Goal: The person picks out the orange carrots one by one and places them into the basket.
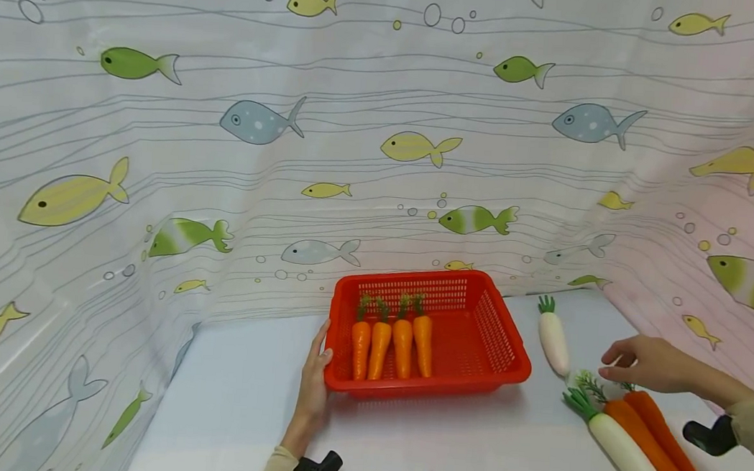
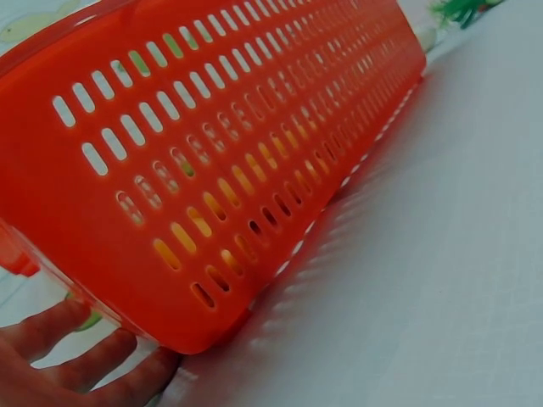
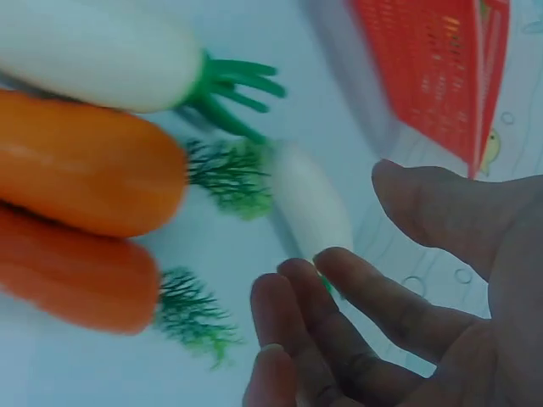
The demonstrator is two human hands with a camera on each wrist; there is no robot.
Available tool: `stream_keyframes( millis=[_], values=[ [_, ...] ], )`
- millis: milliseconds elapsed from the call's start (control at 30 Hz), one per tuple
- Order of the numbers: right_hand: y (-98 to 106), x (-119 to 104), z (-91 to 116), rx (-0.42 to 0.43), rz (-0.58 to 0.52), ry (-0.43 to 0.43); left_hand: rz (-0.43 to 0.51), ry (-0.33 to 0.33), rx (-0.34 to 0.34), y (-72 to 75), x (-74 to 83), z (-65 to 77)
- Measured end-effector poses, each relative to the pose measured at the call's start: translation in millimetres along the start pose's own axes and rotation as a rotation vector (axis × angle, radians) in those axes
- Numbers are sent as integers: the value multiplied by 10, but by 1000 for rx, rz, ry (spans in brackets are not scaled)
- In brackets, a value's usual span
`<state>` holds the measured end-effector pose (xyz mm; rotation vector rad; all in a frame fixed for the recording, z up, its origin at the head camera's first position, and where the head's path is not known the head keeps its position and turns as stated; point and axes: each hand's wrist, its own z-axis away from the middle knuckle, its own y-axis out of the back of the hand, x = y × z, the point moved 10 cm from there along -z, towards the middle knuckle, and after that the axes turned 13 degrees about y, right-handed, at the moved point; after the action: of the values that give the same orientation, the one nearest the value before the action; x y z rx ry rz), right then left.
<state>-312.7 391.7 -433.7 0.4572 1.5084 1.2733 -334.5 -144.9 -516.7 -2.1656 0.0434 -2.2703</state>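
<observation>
My left hand (image 1: 312,386) holds the left end of a red plastic basket (image 1: 419,391), thumb at the rim. Its fingers (image 2: 81,352) reach against the basket's outer end wall in the left wrist view. Several small orange carrots (image 1: 379,347) with green tops lie side by side in the basket's left half. My right hand (image 1: 657,364) hovers with nothing in it, fingers loosely bent and thumb apart. Near it lie a small white radish (image 1: 553,340), a bigger white radish (image 1: 635,464) and two big orange carrots (image 1: 652,450), (image 3: 85,161).
A white table (image 1: 231,399) carries everything. Behind it and along the sides hangs a pale cloth (image 1: 336,60) printed with fish. Black camera mounts (image 1: 319,467) are strapped to both wrists. The small radish lies just right of the basket.
</observation>
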Motion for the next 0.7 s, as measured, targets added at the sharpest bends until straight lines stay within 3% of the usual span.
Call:
stream_keyframes(
  millis=[333, 700],
  values=[
    [-362, 169, 384, -48, -97, -46, 9, 1, -6, 11, -13, -8],
    [-620, 325, 484, 18, -45, -97, -28, 2, 24, 26, -32, -19]
  ],
)
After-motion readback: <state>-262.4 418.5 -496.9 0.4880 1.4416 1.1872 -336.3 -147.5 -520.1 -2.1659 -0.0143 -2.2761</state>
